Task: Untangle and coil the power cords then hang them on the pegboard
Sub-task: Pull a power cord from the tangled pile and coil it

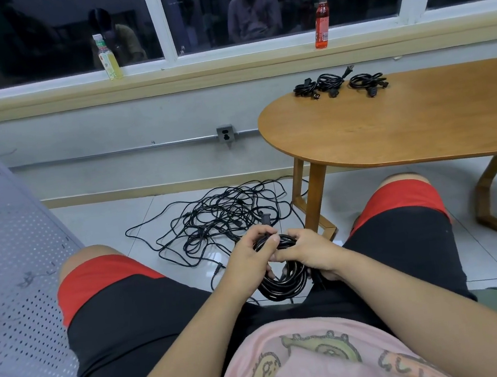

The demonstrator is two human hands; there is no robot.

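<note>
Where left hand and right hand grip, the coil hangs lengthwise downward.

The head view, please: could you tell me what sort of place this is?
Probably an office or workroom, indoors at night: a surface-mounted wall outlet on metal conduit, a white pegboard panel at the left, and a wooden table near a dark window.

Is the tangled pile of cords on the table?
No, the tangled pile lies on the floor beside the table, which holds three coiled cords.
</note>
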